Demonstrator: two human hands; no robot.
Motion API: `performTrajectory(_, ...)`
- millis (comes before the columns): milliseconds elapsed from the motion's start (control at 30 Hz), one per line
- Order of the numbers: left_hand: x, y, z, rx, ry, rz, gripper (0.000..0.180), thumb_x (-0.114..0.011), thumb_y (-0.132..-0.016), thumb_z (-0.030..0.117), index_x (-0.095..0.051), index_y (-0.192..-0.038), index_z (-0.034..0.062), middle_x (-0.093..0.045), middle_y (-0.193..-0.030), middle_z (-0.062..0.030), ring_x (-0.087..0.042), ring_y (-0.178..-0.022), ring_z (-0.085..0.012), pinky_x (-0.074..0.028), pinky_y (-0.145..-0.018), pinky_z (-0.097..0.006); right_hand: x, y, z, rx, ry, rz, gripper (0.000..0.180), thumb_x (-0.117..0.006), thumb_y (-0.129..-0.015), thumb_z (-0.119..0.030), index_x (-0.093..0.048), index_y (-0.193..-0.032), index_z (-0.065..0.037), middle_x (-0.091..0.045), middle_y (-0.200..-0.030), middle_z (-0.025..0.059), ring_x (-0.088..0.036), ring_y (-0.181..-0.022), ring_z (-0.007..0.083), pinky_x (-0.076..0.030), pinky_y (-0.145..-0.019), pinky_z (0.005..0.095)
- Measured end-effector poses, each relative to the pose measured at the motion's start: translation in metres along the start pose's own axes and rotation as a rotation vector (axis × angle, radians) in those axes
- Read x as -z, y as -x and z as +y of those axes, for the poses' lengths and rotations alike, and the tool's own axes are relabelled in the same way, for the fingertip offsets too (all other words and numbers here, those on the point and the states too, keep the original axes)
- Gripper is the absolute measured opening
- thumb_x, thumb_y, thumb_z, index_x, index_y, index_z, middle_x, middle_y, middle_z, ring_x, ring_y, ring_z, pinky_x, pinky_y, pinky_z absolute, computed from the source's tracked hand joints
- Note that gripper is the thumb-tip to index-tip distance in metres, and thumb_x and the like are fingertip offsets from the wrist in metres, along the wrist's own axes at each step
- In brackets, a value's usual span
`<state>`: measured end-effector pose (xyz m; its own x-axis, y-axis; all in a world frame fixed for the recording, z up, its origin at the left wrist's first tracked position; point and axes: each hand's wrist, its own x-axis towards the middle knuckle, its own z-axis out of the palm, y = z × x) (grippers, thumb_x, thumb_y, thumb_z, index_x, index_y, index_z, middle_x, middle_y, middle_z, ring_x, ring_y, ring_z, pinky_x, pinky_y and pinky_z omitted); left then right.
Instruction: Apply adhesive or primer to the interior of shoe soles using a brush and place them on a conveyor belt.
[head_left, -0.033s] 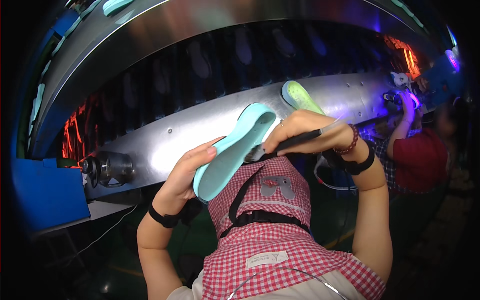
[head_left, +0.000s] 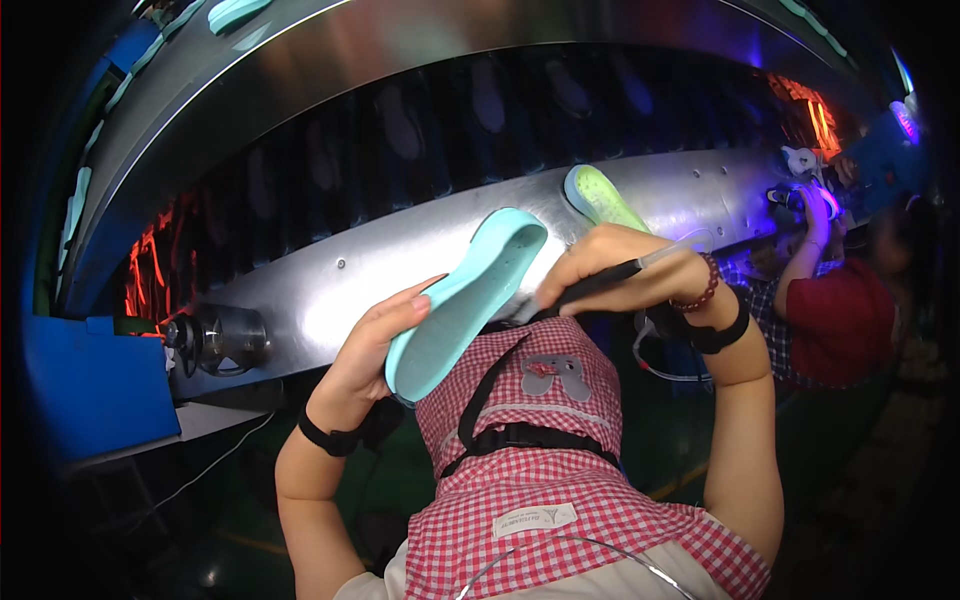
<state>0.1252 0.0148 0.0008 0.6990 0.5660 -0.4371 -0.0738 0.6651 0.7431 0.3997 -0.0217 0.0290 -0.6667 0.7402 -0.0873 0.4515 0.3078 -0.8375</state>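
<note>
A turquoise shoe sole (head_left: 462,300) is tilted up in front of me, its hollowed inner face showing. My left hand (head_left: 385,335) grips it by the left edge near its lower end, with the thumb over the rim. A black-handled brush (head_left: 603,281) is pinched in my right hand (head_left: 622,262), just right of the sole. Its pale bristles lie beside the sole's right edge; whether they touch it I cannot make out. A thin clear tube runs from the handle's back end. Behind my right hand, a yellow-green sole with a light blue rim (head_left: 603,197) lies on the metal ledge.
The metal ledge (head_left: 400,235) curves across in front of me, with a dark row of sole shapes behind it. A glass-and-black jar (head_left: 230,338) stands at its left end beside a blue box (head_left: 95,385). At right, a red-sleeved person (head_left: 835,320) works under violet light.
My right hand and the brush have shifted slightly to the right, away from the turquoise sole's edge. The sole has barely moved in my left hand.
</note>
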Motion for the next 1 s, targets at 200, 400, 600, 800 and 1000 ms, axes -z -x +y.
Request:
performTrajectory(200,0.003,-0.016,-0.022,-0.072,0.360,-0.054,0.056,-0.045,-0.085,0.030,-0.031,-0.130,-0.0021,-0.048,-0.120,-0.0181,-0.053,-0.105,-0.0260,-0.043,-0.090,-0.035,-0.030,-0.013,-0.013,-0.038,-0.712,0.242,0.019,-0.065,-0.077,-0.008,-0.064,-0.094,0.000,-0.064,-0.080,0.0083,-0.060,-0.065,0.0094,-0.048,-0.058,0.0187)
performTrajectory(400,0.006,-0.020,-0.033,-0.093,0.473,-0.080,0.054,-0.044,-0.084,0.029,-0.033,-0.126,-0.0037,-0.048,-0.116,-0.0238,-0.054,-0.099,-0.0373,-0.048,-0.082,-0.051,-0.041,-0.031,0.023,-0.093,-0.741,0.478,0.018,-0.065,-0.076,-0.007,-0.065,-0.091,0.002,-0.063,-0.076,0.0082,-0.056,-0.054,0.0091,-0.046,-0.049,0.0193)
performTrajectory(600,0.013,-0.028,-0.041,-0.148,0.562,-0.086,0.053,-0.043,-0.084,0.031,-0.037,-0.123,-0.0051,-0.049,-0.113,-0.0255,-0.055,-0.095,-0.0400,-0.047,-0.079,-0.056,-0.047,-0.034,0.030,-0.030,-0.661,0.685,0.016,-0.062,-0.078,-0.007,-0.064,-0.090,0.002,-0.063,-0.073,0.0064,-0.054,-0.050,0.0070,-0.045,-0.046,0.0171)
performTrajectory(800,0.017,-0.027,-0.040,-0.173,0.668,-0.069,0.050,-0.042,-0.085,0.028,-0.036,-0.125,-0.0023,-0.050,-0.115,-0.0225,-0.056,-0.097,-0.0367,-0.049,-0.078,-0.053,-0.050,-0.050,0.035,-0.050,-0.552,0.957,0.016,-0.060,-0.080,-0.007,-0.064,-0.093,0.001,-0.061,-0.069,0.0039,-0.050,-0.047,0.0045,-0.041,-0.042,0.0159)
performTrajectory(1000,0.026,-0.037,-0.054,-0.253,0.627,0.045,0.050,-0.042,-0.085,0.030,-0.039,-0.122,-0.0036,-0.053,-0.112,-0.0226,-0.058,-0.094,-0.0355,-0.050,-0.078,-0.050,-0.098,-0.078,0.040,0.135,0.025,1.132,0.020,-0.062,-0.074,0.002,-0.062,-0.094,0.002,-0.063,-0.092,0.0167,-0.063,-0.086,0.0236,-0.049,-0.075,0.0291)
